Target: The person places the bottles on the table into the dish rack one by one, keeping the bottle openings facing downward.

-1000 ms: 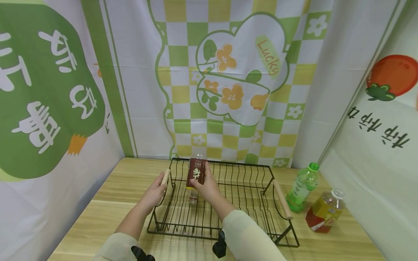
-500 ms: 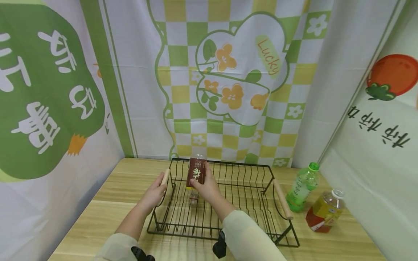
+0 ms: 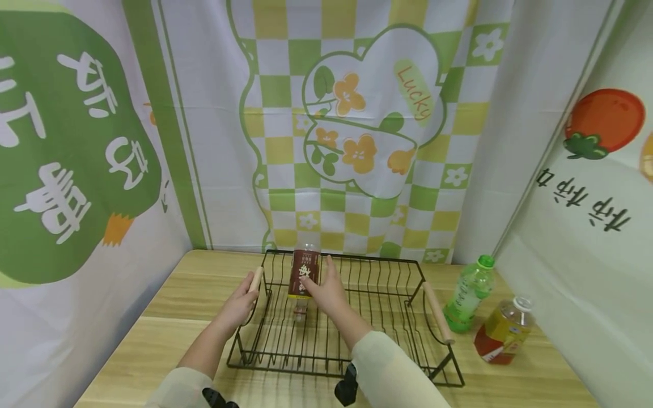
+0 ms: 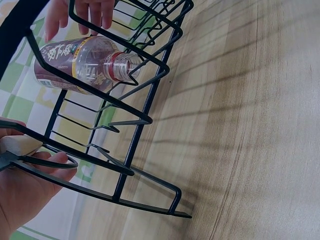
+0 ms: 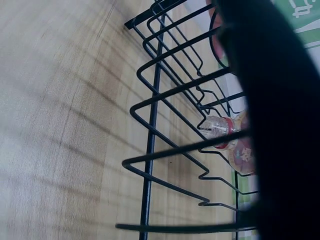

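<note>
My left hand grips the left wooden handle of a black wire dish rack. Inside the rack a clear plastic bottle with a dark maroon label stands upside down, slightly tilted, its capless neck down among the wires. My right hand is beside the bottle's right side. The thumb lies over the label, while the fingers stretch out a little apart from the bottle. In the right wrist view the bottle's neck shows between the wires; a dark blurred shape hides much of the rest.
Right of the rack's other wooden handle stand a green bottle with a green cap and a bottle with a yellow and red label. A wooden table bears everything. Printed curtains enclose the back and sides.
My right hand's fingers have loosened and moved slightly away from the bottle's right side. The bottle stays inverted in the rack. My left hand keeps its hold; the head view has shifted slightly.
</note>
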Demonstrator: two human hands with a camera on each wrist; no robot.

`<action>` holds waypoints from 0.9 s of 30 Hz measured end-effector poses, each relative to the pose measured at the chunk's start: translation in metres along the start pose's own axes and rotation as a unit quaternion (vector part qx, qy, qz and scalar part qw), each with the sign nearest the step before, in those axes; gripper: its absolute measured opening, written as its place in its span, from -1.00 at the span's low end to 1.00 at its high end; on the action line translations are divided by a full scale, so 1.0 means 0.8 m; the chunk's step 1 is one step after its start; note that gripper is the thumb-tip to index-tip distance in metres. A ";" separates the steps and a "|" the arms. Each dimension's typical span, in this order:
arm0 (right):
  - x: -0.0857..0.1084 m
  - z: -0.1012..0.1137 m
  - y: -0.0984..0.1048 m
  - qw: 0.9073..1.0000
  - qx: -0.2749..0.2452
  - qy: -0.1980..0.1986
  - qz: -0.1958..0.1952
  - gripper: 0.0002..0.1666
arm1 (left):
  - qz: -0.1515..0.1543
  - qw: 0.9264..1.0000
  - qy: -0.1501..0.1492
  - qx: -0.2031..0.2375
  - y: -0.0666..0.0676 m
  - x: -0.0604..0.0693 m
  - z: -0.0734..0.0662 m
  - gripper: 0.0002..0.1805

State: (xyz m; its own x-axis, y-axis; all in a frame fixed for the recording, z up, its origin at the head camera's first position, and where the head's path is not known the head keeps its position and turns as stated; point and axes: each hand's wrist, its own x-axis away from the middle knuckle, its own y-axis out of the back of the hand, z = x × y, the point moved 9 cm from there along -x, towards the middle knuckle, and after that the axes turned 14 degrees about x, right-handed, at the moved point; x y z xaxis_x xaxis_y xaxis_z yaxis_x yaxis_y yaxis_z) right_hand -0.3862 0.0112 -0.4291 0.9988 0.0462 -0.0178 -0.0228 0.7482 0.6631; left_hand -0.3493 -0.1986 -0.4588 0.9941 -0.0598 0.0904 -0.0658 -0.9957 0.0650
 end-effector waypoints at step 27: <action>0.035 -0.013 0.100 0.995 -0.086 0.043 0.011 -0.01 | 0.014 1.000 0.010 0.001 -0.002 0.000 0.004 -0.30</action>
State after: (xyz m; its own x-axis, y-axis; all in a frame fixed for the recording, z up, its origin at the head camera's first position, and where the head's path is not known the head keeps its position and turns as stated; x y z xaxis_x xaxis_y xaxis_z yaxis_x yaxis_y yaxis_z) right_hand -0.3609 0.0790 -0.3847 0.9906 0.1157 -0.0735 -0.0599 0.8477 0.5270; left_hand -0.3489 -0.1973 -0.4619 0.9899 -0.0864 0.1126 -0.0936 -0.9937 0.0608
